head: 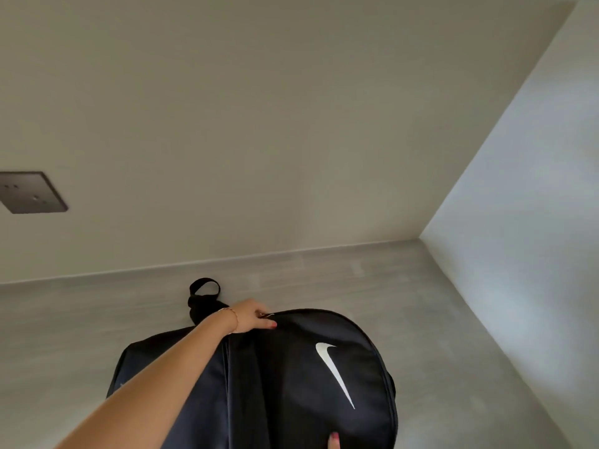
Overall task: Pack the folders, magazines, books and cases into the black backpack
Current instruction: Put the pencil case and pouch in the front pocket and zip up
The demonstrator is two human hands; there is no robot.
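2 hands were in view, and both were on the black backpack (291, 377), which lay on the grey floor (437, 319) directly beneath them. The left hand (251, 315) was pinched shut at the far top edge of the bag, on what was judged to be the zipper pull (268, 315), though the pull itself was too small to be made out clearly. Of the right hand (334, 441) only 1 fingertip could be seen, resting on the near part of the front panel; whether that hand was open or closed could not be told. The carry loop (205, 288) stood up just beyond the left hand, and the white swoosh logo (335, 372) lay between the 2 hands.

No folders, magazines, books or cases were shown, so it could not be told whether anything was inside the bag or whether the zip ran open or closed.

Several risks were judged from this position. The soft fabric could be bunched under the zip if the pull were dragged without the panel being held taut, and the slider could be jammed. The light bag could be slid across the smooth floor by a pull from the far end, since only slight pressure was seen from the right hand. Loose lining or a corner of the contents could be caught in the teeth.
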